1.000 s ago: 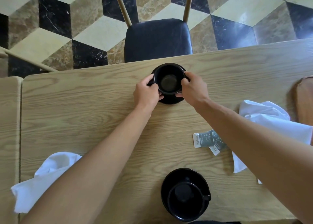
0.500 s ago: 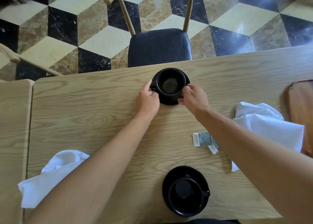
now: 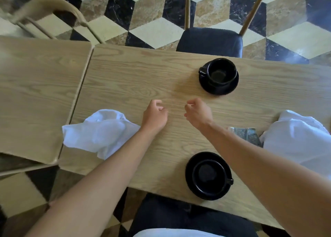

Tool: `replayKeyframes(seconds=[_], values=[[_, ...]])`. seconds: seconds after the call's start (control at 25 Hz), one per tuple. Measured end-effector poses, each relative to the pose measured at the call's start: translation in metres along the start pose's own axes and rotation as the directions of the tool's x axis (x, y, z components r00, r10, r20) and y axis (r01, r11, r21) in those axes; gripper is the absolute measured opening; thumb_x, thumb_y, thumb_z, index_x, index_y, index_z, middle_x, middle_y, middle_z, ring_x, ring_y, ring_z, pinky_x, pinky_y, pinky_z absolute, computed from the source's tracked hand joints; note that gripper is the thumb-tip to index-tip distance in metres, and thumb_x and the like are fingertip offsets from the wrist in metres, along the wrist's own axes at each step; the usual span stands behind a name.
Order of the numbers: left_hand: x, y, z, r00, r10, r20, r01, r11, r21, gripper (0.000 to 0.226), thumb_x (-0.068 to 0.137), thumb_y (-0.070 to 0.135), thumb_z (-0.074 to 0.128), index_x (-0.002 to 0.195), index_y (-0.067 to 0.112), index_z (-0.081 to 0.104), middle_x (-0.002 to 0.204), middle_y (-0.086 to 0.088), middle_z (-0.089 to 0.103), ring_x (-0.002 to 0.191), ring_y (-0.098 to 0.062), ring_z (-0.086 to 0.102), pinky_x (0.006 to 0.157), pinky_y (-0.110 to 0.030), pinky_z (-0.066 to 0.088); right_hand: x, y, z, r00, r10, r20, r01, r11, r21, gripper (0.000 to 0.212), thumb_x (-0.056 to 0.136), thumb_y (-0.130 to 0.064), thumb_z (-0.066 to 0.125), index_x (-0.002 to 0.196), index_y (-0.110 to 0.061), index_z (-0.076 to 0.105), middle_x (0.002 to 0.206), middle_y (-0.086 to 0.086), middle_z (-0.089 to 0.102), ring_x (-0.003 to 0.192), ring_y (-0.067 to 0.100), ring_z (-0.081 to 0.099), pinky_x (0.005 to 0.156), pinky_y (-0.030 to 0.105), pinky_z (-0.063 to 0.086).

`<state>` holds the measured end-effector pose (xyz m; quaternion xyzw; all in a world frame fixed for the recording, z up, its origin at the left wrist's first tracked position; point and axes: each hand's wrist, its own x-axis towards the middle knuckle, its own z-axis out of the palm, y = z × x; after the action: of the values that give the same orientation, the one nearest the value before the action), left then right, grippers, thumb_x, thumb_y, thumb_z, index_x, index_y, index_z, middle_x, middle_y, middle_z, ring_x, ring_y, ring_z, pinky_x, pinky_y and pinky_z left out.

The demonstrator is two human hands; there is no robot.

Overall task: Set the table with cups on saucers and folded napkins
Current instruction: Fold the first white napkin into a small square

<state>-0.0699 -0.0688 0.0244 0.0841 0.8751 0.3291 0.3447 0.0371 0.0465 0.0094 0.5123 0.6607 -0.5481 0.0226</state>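
Observation:
A black cup (image 3: 220, 72) stands on a black saucer (image 3: 231, 87) at the far side of the wooden table (image 3: 125, 86), its handle to the left. A second black cup (image 3: 210, 176) sits on its saucer (image 3: 189, 167) at the near edge, handle to the right. One crumpled white napkin (image 3: 100, 131) lies left of my left hand (image 3: 155, 116). Another crumpled white napkin (image 3: 300, 138) lies at the right. My right hand (image 3: 198, 113) hovers mid-table. Both hands hold nothing, fingers loosely curled and apart.
A small printed packet (image 3: 247, 134) lies beside the right napkin, partly behind my right forearm. A black-seated chair (image 3: 209, 39) stands beyond the far cup. A second wooden table (image 3: 35, 93) adjoins on the left, with another chair (image 3: 53, 12) behind it.
Both hands have let go of the far cup and saucer and pulled back toward me to mid-table. The view has shifted left and back.

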Motion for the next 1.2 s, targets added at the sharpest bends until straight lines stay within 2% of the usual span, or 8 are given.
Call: replayKeyframes(seconds=[0.12, 0.28, 0.36, 0.48, 0.64, 0.96, 1.08, 1.2], values=[[-0.005, -0.041, -0.045, 0.997, -0.036, -0.064, 0.035, 0.999, -0.029, 0.031, 0.089, 0.021, 0.055, 0.120, 0.025, 0.058, 0.109, 0.004, 0.069, 0.097, -0.018, 0.066, 0.081, -0.029, 0.046, -0.015, -0.010, 0.051, 0.999, -0.015, 0.045, 0.016, 1.000, -0.019, 0.023, 0.093, -0.024, 0.049, 0.103, -0.014, 0.067, 0.080, -0.008, 0.068, 0.075, 0.015, 0.071, 0.071, 0.036, 0.062], [0.001, -0.089, -0.116, 0.996, -0.044, -0.074, 0.037, 0.995, -0.092, 0.030, 0.091, 0.020, 0.053, 0.120, 0.021, 0.060, 0.116, -0.002, 0.070, 0.105, -0.024, 0.067, 0.096, -0.042, 0.052, -0.035, -0.030, 0.130, 0.994, -0.021, 0.105, 0.029, 0.997, -0.073, 0.011, 0.090, -0.022, 0.051, 0.086, -0.027, 0.060, 0.082, -0.004, 0.068, 0.089, 0.026, 0.072, 0.075, 0.037, 0.058], [0.012, -0.112, -0.152, 0.996, -0.016, -0.088, 0.006, 0.994, -0.112, 0.027, 0.089, 0.021, 0.054, 0.115, 0.022, 0.062, 0.111, -0.001, 0.072, 0.103, -0.021, 0.067, 0.092, -0.039, 0.053, -0.040, -0.042, 0.167, 0.991, -0.025, 0.130, 0.044, 0.988, -0.146, 0.015, 0.088, -0.023, 0.052, 0.096, -0.027, 0.063, 0.091, -0.001, 0.071, 0.093, 0.025, 0.071, 0.070, 0.028, 0.050], [0.029, -0.143, -0.202, 0.993, 0.057, -0.105, -0.068, 0.993, -0.097, 0.024, 0.088, 0.022, 0.054, 0.111, 0.025, 0.062, 0.107, 0.004, 0.069, 0.099, -0.016, 0.064, 0.078, -0.027, 0.044, -0.048, -0.053, 0.207, 0.991, -0.103, 0.082, 0.123, 0.947, -0.297, 0.035, 0.089, -0.022, 0.059, 0.124, -0.022, 0.062, 0.116, 0.005, 0.067, 0.104, 0.025, 0.063, 0.082, 0.029, 0.047], [0.048, -0.180, -0.251, 0.984, 0.175, 0.024, -0.176, 0.974, 0.141, 0.044, 0.094, 0.008, 0.050, 0.136, 0.018, 0.057, 0.137, -0.003, 0.060, 0.130, -0.021, 0.052, 0.101, -0.028, 0.040, -0.053, -0.056, 0.230, 0.992, -0.123, 0.027, 0.123, 0.896, -0.428, 0.049, 0.089, -0.015, 0.057, 0.137, -0.022, 0.055, 0.129, 0.011, 0.053, 0.111, 0.033, 0.061, 0.086, 0.028, 0.042], [0.075, -0.213, -0.266, 0.939, 0.182, 0.292, -0.340, 0.619, 0.708, 0.065, 0.089, 0.023, 0.059, 0.150, 0.024, 0.037, 0.144, -0.011, 0.045, 0.134, -0.035, 0.041, 0.115, -0.048, 0.028, -0.062, -0.034, 0.212, 0.997, -0.036, -0.069, -0.010, 0.822, -0.570, 0.033, 0.087, -0.019, 0.062, 0.120, -0.016, 0.063, 0.122, 0.011, 0.052, 0.096, 0.028, 0.052, 0.078, 0.032, 0.043], [0.086, -0.221, -0.269, 0.927, 0.186, 0.327, -0.376, 0.461, 0.804, 0.069, 0.089, 0.024, 0.058, 0.152, 0.035, 0.032, 0.143, -0.006, 0.043, 0.138, -0.033, 0.035, 0.118, -0.053, 0.022, -0.069, -0.021, 0.203, 0.996, -0.061, -0.069, 0.004, 0.779, -0.627, 0.031, 0.087, -0.021, 0.063, 0.118, -0.019, 0.065, 0.122, 0.012, 0.046, 0.115, 0.032, 0.041, 0.091, 0.036, 0.044], [0.098, -0.225, -0.274, 0.951, 0.136, 0.277, -0.309, 0.430, 0.849, 0.066, 0.087, 0.022, 0.057, 0.148, 0.037, 0.038, 0.140, -0.008, 0.044, 0.134, -0.033, 0.038, 0.110, -0.049, 0.034, -0.072, -0.008, 0.190, 0.998, -0.058, -0.008, 0.039, 0.765, -0.643, 0.027, 0.089, -0.021, 0.064, 0.116, -0.020, 0.068, 0.119, 0.012, 0.050, 0.116, 0.035, 0.045, 0.091, 0.032, 0.038]])
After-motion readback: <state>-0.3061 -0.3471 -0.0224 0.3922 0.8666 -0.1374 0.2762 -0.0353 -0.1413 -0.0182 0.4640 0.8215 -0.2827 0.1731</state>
